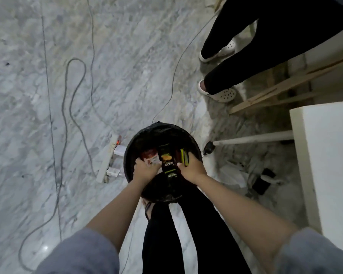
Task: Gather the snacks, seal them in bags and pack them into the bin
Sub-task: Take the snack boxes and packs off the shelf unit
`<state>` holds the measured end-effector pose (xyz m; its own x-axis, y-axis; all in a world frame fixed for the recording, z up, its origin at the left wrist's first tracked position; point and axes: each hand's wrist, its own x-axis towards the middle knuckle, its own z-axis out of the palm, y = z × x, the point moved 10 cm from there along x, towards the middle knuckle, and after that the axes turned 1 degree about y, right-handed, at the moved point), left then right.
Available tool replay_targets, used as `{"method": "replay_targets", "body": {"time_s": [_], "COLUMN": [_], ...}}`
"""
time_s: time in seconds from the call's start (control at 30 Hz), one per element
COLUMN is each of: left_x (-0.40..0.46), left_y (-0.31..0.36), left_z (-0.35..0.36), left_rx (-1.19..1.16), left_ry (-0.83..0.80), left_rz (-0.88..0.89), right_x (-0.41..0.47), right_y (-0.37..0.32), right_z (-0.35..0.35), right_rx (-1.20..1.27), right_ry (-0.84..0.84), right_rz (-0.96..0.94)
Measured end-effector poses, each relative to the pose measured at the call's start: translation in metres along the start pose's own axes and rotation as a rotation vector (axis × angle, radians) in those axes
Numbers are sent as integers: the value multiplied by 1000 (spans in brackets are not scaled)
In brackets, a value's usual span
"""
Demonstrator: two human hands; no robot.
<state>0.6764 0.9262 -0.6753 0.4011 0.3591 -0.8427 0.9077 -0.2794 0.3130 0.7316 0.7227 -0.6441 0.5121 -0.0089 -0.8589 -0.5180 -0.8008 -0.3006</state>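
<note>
One grey-white marble floor [127, 56] fills most of the view, veined and glossy, with one dark seam line running down its left side. One white table [325, 155] stands at the right edge, and pale wooden slats lean beneath a second white surface above it. Two black-trousered legs of another person [246, 46] enter from the top right, ending in two white perforated clogs [224, 94]. The wearer's own two dark-trousered legs drop straight below the camera.

One round black bin [139, 143], lined with a black bag, sits on the floor just ahead of those legs. Three cables trail across the marble; one white power strip [107, 161] lies just left of the bin, a red light glowing at its far end.

Three snack packs stand side by side over the bin's mouth: one red-and-white pack [150, 155], one black biscuit pack [166, 155] printed with orange fruit, and one dark pack with a yellow-green edge [184, 156]. The left hand [145, 170] grips the red-and-white pack; the right hand [192, 168] closes on the yellow-edged one, with the black pack pressed between them.
</note>
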Motion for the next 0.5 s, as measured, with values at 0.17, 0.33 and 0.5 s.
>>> {"method": "replay_targets", "body": {"time_s": [0.17, 0.33, 0.5], "left_x": [-23, -78, -145], "left_y": [-3, 11, 23], "left_z": [-1, -11, -26], "left_rx": [32, 65, 92], "left_ry": [-31, -64, -94], "left_rz": [-19, 44, 121], "right_x": [-18, -69, -138], "right_y": [17, 10, -3], "right_z": [-4, -12, -14], "right_rx": [11, 55, 230], "right_ry": [4, 45, 118], "right_rz": [61, 54, 11]}}
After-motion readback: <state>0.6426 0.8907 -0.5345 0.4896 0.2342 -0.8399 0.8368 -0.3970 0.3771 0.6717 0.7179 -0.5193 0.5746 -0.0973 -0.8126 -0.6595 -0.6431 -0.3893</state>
